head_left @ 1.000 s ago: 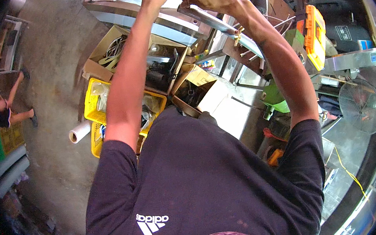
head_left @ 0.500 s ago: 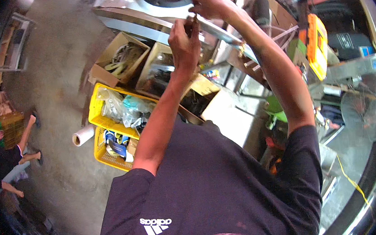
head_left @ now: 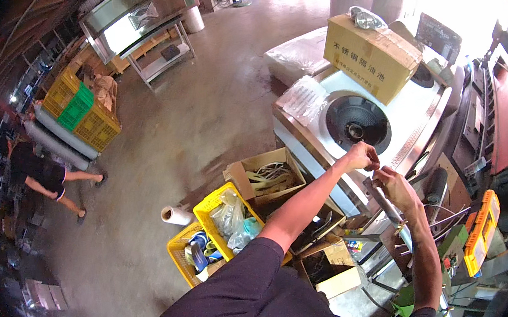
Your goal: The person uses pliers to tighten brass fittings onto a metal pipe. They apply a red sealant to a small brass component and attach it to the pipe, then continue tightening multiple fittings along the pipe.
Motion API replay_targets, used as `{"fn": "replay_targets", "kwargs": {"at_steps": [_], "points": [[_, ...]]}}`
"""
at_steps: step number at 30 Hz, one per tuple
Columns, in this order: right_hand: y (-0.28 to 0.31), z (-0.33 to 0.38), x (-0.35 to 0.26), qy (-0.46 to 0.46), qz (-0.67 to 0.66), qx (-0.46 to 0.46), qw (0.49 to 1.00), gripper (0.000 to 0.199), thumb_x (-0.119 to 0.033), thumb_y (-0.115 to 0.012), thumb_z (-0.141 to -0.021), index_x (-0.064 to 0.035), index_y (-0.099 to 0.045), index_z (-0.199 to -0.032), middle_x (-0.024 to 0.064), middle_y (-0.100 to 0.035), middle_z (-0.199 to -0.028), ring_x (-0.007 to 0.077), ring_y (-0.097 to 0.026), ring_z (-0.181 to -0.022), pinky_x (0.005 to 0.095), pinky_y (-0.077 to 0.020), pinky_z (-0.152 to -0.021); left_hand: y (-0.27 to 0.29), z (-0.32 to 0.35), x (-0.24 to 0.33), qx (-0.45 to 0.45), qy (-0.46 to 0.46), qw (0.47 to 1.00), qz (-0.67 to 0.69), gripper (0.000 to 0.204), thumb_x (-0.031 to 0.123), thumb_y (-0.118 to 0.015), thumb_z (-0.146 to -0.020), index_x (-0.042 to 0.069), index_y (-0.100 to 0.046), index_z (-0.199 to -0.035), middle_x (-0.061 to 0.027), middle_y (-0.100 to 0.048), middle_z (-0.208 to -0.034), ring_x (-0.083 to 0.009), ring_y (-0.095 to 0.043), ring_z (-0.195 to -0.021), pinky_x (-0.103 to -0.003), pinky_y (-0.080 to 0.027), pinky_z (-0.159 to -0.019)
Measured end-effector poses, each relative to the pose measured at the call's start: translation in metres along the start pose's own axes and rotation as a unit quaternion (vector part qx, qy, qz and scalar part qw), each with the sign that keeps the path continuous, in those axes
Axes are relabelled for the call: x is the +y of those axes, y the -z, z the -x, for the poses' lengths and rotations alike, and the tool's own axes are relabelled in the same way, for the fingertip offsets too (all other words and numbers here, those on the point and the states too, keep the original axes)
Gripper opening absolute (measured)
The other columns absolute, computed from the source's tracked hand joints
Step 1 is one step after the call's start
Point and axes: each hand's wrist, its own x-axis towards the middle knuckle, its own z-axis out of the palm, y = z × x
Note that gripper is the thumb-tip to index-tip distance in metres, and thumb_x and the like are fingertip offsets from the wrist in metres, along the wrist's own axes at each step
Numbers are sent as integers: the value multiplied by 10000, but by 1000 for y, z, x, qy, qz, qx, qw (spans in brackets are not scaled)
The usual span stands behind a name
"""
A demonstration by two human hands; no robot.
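Nearest, both hands meet above a slanted metal bar [head_left: 387, 204]; the right hand [head_left: 396, 186] closes its fingers round the bar's upper end, the left hand [head_left: 362, 156] pinches something too small to make out just beside it; below them two yellow crates [head_left: 210, 239] hold bagged items, and one open cardboard box [head_left: 266, 178] holds pale strips; one white roll [head_left: 175, 215] lies on the floor; beyond the hands one steel counter [head_left: 412, 122] carries a round black burner [head_left: 355, 125] and one closed brown carton [head_left: 371, 55]; far left, one other person [head_left: 44, 175] walks past.
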Motion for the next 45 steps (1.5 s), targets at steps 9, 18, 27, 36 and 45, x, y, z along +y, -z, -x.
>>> {"fn": "replay_targets", "kwargs": {"at_steps": [9,18,27,36,45], "points": [[4,-8,-2,85,102,8,991,172,-140,-611,-859,-76,-681,-1002,123,-665,-986,302,-649,-1038,431,-531,-900,-7,-59,-6,-205,-30,969,-137,276,-35,-681,-803,12,-775,-1058,-47,-752,-879,-100,-653,-769,-260,-509,-649],[-21,-4,1,-9,184,40,982,184,-216,-654,-927,-33,-671,-931,154,-671,-936,346,-645,-945,466,-525,-847,-79,80,40,369,-90,925,-17,302,302,-621,-1031,10,-643,-1107,-128,-735,-973,-217,-725,-883,-363,-576,-788],[-61,-41,-4,-129,233,113,957,120,-207,-809,-693,-144,-777,-789,60,-743,-839,247,-734,-826,400,-581,-677,-97,125,-2,319,-107,929,-153,333,280,-696,-984,-48,-705,-1040,-98,-699,-945,-166,-589,-816,-363,-503,-750],[-58,-61,-17,-304,106,145,936,212,-254,-652,-886,-143,-794,-997,88,-744,-1014,258,-698,-1003,427,-484,-806,-108,142,-5,319,-118,935,-102,294,221,-571,-1059,-63,-620,-1120,-109,-692,-907,-155,-623,-697,-296,-528,-622],[-45,224,-126,-141,-290,201,925,413,-401,-636,-1017,12,-627,-1016,201,-704,-815,344,-714,-777,489,-560,-720,-71,222,-128,265,-120,904,-315,207,192,-610,-1022,-13,-628,-1041,-94,-642,-913,-193,-612,-704,-328,-524,-664]]}}
